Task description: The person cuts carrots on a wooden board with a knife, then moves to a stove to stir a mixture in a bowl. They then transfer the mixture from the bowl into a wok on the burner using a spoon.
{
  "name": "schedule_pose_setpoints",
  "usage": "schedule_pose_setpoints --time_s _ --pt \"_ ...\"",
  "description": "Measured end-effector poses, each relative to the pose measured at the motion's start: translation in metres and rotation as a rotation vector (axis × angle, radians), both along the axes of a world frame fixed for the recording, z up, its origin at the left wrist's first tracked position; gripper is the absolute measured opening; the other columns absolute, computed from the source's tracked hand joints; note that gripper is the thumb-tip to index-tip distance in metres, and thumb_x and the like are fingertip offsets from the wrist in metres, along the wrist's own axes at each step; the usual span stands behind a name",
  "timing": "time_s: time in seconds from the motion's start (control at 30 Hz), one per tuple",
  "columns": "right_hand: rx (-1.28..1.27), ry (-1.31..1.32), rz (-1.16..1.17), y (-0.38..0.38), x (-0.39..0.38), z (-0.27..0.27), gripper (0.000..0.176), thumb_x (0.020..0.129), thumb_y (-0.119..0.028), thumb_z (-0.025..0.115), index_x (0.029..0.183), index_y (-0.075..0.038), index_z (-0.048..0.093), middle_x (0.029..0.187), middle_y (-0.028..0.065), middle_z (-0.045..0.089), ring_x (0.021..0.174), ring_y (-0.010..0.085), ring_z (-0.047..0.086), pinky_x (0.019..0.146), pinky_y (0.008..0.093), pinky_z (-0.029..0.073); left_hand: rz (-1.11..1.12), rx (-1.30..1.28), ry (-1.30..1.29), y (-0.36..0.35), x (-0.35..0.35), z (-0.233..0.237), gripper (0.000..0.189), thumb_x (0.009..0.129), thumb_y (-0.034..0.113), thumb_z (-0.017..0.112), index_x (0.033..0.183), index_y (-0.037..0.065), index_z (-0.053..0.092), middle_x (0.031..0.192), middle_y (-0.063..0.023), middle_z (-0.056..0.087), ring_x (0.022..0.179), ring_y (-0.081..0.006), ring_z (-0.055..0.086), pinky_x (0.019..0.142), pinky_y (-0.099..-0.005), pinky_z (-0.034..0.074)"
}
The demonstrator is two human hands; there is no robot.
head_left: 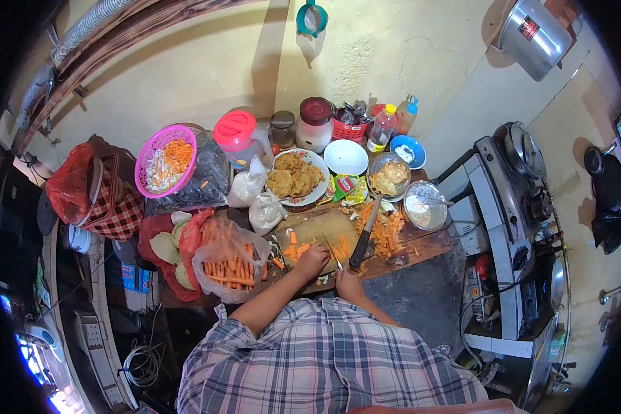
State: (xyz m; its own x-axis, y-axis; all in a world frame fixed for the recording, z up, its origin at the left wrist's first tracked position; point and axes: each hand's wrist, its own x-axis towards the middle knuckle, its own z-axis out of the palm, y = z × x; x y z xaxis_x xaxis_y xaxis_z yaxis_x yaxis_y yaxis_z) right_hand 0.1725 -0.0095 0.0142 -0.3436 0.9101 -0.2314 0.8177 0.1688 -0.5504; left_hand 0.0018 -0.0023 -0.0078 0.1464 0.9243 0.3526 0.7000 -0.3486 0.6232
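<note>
The left hand (pixel 312 261), fingers curled onto the carrot pieces (pixel 295 250), lies just left of the right hand (pixel 350 281), closed round a thin knife (pixel 336 259) angled far-left toward them.

No legible text or labels

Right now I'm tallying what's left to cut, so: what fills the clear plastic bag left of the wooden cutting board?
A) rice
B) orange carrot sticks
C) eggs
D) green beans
B: the clear plastic bag holds orange carrot sticks, lying beside the person's left hand at the wooden cutting board.
</note>
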Motion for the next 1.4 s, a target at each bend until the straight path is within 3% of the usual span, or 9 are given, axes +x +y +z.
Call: schedule_pose_setpoints --time_s 0.57,0.87,1.1,1.27,1.4 --pt "0.011 -0.012 0.017 0.004 -0.007 -0.006 0.029 0.091 -0.025 0.046 0.096 0.003 0.052 0.079 0.0295 0.06 0.077 0.0454 0.061 0.068 0.054 0.048 0.022 0.0 -0.021 -0.004 0.003 0.006 0.01 0.073 0.007 0.064 0.076 -0.002 0.066 0.083 -0.0117 0.062 0.085 -0.028 0.058 0.073 -0.0355 0.05" --pt "0.032 0.036 0.001 -0.001 0.001 -0.015 0.031 0.092 -0.025 0.046 0.095 0.005 0.05 0.079 0.0308 0.06 0.076 0.048 0.059 0.069 0.0546 0.047 0.028 0.004 -0.006 -0.007 0.002 0.009 0.011 0.071 0.007 0.065 0.078 -0.002 0.066 0.083 -0.0126 0.062 0.086 -0.0286 0.059 0.075 -0.0359 0.05" --pt "0.045 0.047 0.008 -0.004 -0.004 0.008 0.029 0.092 -0.024 0.045 0.098 0.004 0.048 0.079 0.0301 0.06 0.075 0.0473 0.06 0.068 0.0544 0.047 0.034 0.041 -0.008 -0.007 0.002 0.004 0.014 0.072 0.008 0.066 0.081 -0.002 0.068 0.085 -0.0125 0.064 0.087 -0.0277 0.059 0.076 -0.0357 0.05" --pt "-0.002 -0.057 -0.025 -0.004 -0.009 0.012 0.028 0.091 -0.023 0.045 0.098 0.004 0.049 0.079 0.0287 0.061 0.075 0.0452 0.061 0.067 0.0529 0.048 0.045 0.037 -0.024 -0.007 0.003 0.002 0.013 0.071 0.007 0.066 0.08 -0.002 0.068 0.083 -0.0121 0.064 0.088 -0.0272 0.06 0.078 -0.0356 0.05" --pt "-0.009 -0.015 0.026 0.003 -0.007 -0.009 0.029 0.09 -0.025 0.048 0.101 0.003 0.049 0.079 0.0303 0.061 0.078 0.046 0.061 0.068 0.0539 0.048 0.083 0.006 -0.051 -0.006 0.005 -0.004 0.013 0.071 0.008 0.066 0.079 -0.002 0.068 0.083 -0.0116 0.064 0.089 -0.0269 0.06 0.078 -0.0357 0.05"
